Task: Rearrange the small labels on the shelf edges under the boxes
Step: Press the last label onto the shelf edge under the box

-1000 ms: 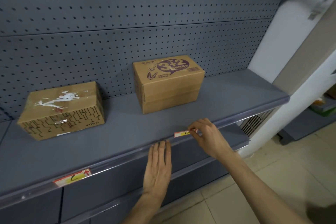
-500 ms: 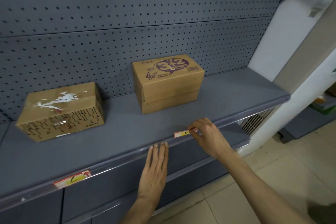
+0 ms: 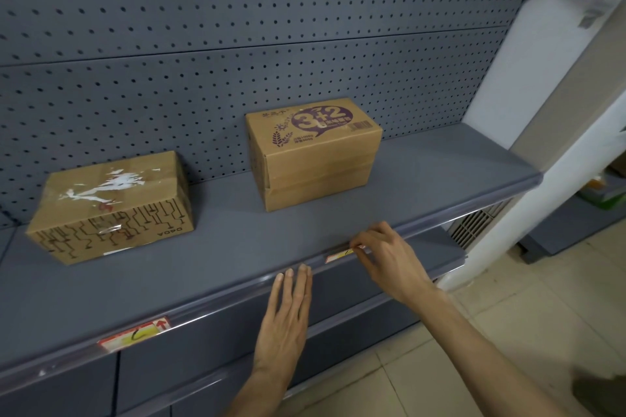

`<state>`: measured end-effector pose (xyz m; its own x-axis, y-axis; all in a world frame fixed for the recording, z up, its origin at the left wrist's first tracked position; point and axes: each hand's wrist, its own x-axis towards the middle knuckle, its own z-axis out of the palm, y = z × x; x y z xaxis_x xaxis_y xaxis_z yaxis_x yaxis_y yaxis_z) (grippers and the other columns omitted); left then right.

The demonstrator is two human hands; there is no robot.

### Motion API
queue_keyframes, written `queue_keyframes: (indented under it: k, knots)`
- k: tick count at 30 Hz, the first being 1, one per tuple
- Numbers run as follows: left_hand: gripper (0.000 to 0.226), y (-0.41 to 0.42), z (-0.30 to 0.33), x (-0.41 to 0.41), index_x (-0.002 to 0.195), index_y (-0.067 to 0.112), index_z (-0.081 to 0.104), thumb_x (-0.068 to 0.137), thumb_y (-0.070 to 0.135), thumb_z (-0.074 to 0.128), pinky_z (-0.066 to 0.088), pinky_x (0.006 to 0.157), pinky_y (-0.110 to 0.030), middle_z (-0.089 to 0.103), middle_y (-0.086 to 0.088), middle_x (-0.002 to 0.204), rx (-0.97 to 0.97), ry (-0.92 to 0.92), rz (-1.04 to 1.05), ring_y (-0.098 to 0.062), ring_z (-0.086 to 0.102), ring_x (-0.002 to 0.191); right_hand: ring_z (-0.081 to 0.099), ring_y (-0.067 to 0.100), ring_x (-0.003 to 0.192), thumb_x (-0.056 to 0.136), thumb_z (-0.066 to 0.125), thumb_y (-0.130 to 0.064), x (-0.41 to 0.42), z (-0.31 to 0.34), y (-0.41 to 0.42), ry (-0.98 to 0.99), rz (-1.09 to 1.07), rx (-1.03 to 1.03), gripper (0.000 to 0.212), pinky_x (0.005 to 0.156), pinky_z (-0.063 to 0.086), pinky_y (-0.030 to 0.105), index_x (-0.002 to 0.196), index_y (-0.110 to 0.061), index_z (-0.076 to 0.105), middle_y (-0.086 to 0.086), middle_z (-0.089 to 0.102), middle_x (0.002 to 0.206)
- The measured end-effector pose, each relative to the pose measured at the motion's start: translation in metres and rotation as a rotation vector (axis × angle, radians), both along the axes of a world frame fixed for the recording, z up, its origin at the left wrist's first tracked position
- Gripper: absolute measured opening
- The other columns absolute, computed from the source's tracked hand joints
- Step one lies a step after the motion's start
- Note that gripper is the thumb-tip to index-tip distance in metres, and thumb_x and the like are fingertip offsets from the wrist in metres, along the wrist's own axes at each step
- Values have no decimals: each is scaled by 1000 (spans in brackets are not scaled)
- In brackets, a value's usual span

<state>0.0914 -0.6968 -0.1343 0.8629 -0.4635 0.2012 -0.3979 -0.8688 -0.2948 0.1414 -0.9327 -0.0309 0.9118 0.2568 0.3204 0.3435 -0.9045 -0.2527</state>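
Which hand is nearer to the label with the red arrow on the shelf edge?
Left. The left hand lies flat to the right of that label; the right hand is farther right, at the other label.

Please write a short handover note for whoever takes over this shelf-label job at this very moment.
Right hand: fingertips pinching the right end of the small red-and-white paper label in the grey shelf-edge strip, below the brown cardboard box printed "3+2".
Left hand: open and flat, fingertips on the strip just left of that label, holding nothing.
The red-and-yellow label with a red arrow sits in the strip further left, below the brown carton with torn white tape.
Done: cannot tell.
Left: move the pinched label, then the other.
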Motion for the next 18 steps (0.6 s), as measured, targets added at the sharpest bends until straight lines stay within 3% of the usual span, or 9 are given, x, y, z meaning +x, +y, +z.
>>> queue_keyframes:
  k: [3, 7, 8, 11, 14, 15, 18]
  knots:
    - [71, -1, 4, 0, 155, -8, -3, 87, -3, 18, 11, 124, -56, -9, -29, 165, -53, 9, -15, -45, 4, 153, 53, 20, 96, 97, 63, -22, 2, -1, 1, -2, 41, -38, 1, 78, 48, 35, 98, -21, 63, -7, 67, 96]
    - [83, -8, 15, 0, 155, -8, 0, 82, 1, 39, 13, 123, -56, -13, -30, 163, -168, -12, 10, -46, 21, 149, 51, 20, 94, 102, 54, -25, 2, -2, 2, 4, 53, -46, 6, 78, 47, 36, 98, -22, 57, -6, 66, 96]
    - [91, -11, 17, 1, 155, -8, 3, 78, 2, 50, 15, 122, -56, -8, -31, 164, -197, 10, 19, -47, 28, 146, 51, 20, 94, 102, 52, -26, 2, -3, 3, 13, 58, -51, 7, 78, 47, 36, 98, -22, 57, -6, 65, 96]
    - [115, -20, 27, 1, 155, -6, 16, 61, 8, 81, 28, 116, -51, 34, -29, 152, -233, 139, 47, -42, 49, 131, 53, 21, 94, 103, 49, -25, -1, -4, 2, 43, 55, -41, 8, 78, 47, 38, 101, -21, 56, -4, 63, 97]
    - [117, -25, 32, 0, 156, -3, 14, 62, 10, 82, 37, 114, -49, 49, -24, 140, -269, 211, 43, -40, 53, 127, 53, 22, 92, 103, 49, -22, -4, -4, 2, 58, 48, -29, 7, 78, 48, 39, 101, -20, 56, -1, 61, 97]
    - [115, -23, 32, -2, 157, -1, 6, 68, 9, 78, 31, 118, -50, 46, -25, 143, -261, 223, 64, -41, 49, 131, 54, 23, 92, 103, 49, -22, -5, -3, 2, 63, 48, -30, 8, 78, 48, 40, 101, -19, 56, 0, 60, 97]
    - [104, -19, 27, -6, 149, 4, -32, 89, 4, 53, -16, 117, -51, 10, -27, 163, -210, 236, 67, -44, 15, 150, 54, 23, 91, 104, 48, -21, -6, -4, 2, 64, 38, -14, 9, 78, 48, 39, 101, -19, 56, 0, 59, 97]
